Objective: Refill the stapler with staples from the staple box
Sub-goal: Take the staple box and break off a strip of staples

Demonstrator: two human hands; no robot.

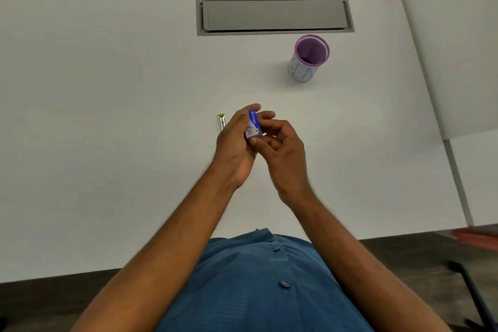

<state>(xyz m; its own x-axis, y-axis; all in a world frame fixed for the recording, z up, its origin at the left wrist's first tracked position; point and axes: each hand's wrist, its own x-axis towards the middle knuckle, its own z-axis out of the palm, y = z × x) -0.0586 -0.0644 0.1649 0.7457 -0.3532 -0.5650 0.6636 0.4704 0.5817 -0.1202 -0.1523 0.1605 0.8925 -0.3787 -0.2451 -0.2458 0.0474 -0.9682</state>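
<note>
Above mid-desk, left hand [234, 140] and right hand [283, 148] grip staple box [253, 122]; stapler [221, 121] just left.

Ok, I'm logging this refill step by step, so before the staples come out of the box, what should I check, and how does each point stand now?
1. Staple box in hand: ok, the left hand grips it above the desk.
2. Right hand at the box: ok, its fingers are at the box's near end.
3. Box open: cannot tell, fingers cover the end.
4. Stapler within reach: ok, it lies on the desk just left of the left hand.
5. Stapler opened for loading: cannot tell, mostly hidden behind the hand.
6. Pen cup out of the way: ok, it stands farther back to the right.
</note>
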